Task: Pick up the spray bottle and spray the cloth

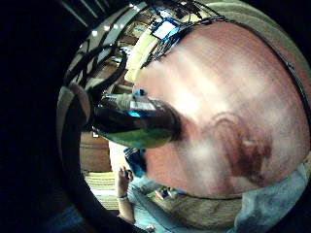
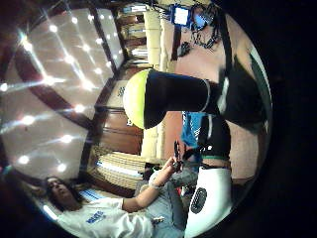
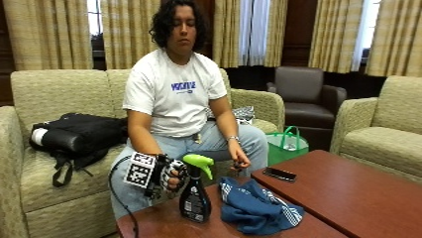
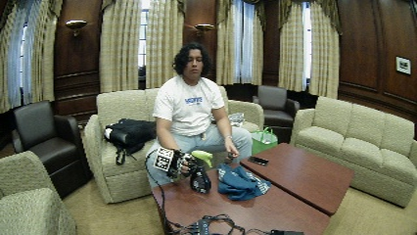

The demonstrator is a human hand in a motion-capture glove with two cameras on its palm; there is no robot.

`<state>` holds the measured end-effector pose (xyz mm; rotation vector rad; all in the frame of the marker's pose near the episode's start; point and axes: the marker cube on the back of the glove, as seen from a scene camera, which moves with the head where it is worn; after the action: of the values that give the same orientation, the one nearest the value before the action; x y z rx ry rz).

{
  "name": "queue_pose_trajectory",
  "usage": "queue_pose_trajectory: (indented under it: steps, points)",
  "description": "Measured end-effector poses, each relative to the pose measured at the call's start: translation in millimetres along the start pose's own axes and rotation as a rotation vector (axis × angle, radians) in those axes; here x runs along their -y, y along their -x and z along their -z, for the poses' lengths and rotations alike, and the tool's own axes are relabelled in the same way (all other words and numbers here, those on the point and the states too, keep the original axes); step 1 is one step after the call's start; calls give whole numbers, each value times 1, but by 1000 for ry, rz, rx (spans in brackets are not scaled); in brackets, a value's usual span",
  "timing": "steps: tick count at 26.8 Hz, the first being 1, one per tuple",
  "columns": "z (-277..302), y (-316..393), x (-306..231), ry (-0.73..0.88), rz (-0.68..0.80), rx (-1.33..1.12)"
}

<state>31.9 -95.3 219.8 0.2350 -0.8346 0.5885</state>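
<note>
The spray bottle (image 3: 196, 196) stands upright on the tabletop (image 3: 369, 198) near the edge closest to me, dark body below, green trigger head (image 3: 198, 163) on top with its nozzle pointing toward the cloth. The blue cloth (image 3: 258, 208) lies crumpled just beside it on the same tabletop, on the side away from my gloved hand. My right hand (image 3: 170, 176) is at the bottle's neck, just under the green head, and my fingers (image 3: 177, 174) curl around it from the side; in the thumb-side palm view the green top and dark neck (image 2: 168, 96) sit right across my palm, so I judge I have hold of it, though the bottle's base seems not yet lifted. To do this well I should settle the grip high enough that one finger can reach the trigger, lift straight up so the bottle does not tip, then turn the nozzle down at the cloth before squeezing. My bare hand rests by my knee, well apart from both.
</note>
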Motion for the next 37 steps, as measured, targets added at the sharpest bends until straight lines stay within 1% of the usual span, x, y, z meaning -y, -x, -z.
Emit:
queue_pose_trajectory:
  steps: [3, 9, 15, 23, 37]
  points:
    - [1, 0, 0, -9, 11, 4]
    - [5, 1, 3, -78, 25, 14]
    - [5, 0, 1, -83, 18, 44]
    - [-3, -6, -5, 20, -8, 157]
    - [-3, 0, -6, 9, 10, 148]
